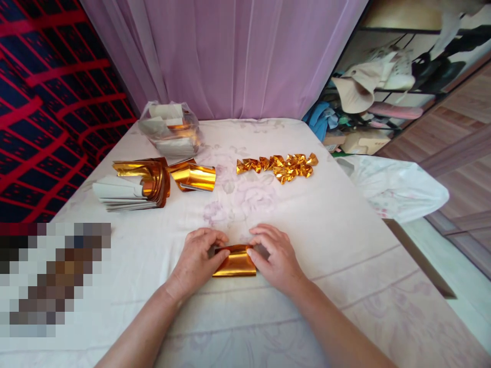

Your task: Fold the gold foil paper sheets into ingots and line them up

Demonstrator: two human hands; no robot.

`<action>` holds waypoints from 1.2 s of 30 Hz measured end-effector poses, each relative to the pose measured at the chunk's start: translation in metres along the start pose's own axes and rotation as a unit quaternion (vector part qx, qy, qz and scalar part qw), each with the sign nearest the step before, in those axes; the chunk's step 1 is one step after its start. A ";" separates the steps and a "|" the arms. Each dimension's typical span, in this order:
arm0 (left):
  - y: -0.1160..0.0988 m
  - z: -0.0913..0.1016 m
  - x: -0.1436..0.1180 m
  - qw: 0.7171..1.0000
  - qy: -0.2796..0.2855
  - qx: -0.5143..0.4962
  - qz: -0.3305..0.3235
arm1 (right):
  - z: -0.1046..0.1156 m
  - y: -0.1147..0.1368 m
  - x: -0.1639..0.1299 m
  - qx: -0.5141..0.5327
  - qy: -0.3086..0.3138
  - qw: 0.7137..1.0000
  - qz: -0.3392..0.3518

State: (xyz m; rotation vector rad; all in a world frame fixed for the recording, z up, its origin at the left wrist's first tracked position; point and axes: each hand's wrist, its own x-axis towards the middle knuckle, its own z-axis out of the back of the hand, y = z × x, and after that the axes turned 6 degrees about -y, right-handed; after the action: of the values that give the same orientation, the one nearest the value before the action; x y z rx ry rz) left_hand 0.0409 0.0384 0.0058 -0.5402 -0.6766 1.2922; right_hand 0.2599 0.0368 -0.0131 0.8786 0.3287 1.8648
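Observation:
A sheet of shiny gold foil paper (235,263) lies on the table in front of me, its far edge curled up. My left hand (201,253) grips the left end of that edge between thumb and fingers. On the right end, my right hand (274,253) does the same, thumb on the near face and fingers curved behind. Farther left are a fanned stack of gold foil paper (157,181) with pale backs and a few loose curled gold sheets (195,176). Several twisted gold foil pieces (284,166) lie together beyond my right hand.
A clear plastic bag (169,128) with more paper stands at the table's back left. The table wears a white floral cloth (249,202). Behind it hangs a purple curtain (230,56). Shelves at right hold shoes and a cap (355,87); a white bag (402,186) sits beside the table.

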 end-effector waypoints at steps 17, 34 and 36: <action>-0.003 0.002 -0.002 0.999 -0.039 0.001 -0.013 | 0.004 -0.006 0.002 0.054 -0.044 0.997 0.013; 0.001 0.000 -0.003 0.998 -0.064 -0.006 -0.009 | 0.004 -0.004 0.002 0.060 -0.052 0.997 0.007; 0.001 0.000 -0.003 0.998 -0.064 -0.005 -0.013 | 0.005 -0.004 0.002 0.061 -0.048 0.997 0.004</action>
State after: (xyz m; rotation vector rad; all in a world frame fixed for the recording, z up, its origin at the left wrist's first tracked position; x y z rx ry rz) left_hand 0.0402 0.0354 0.0047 -0.4581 -0.7933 1.3075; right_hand 0.2655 0.0398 -0.0113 1.0507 0.3816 1.8180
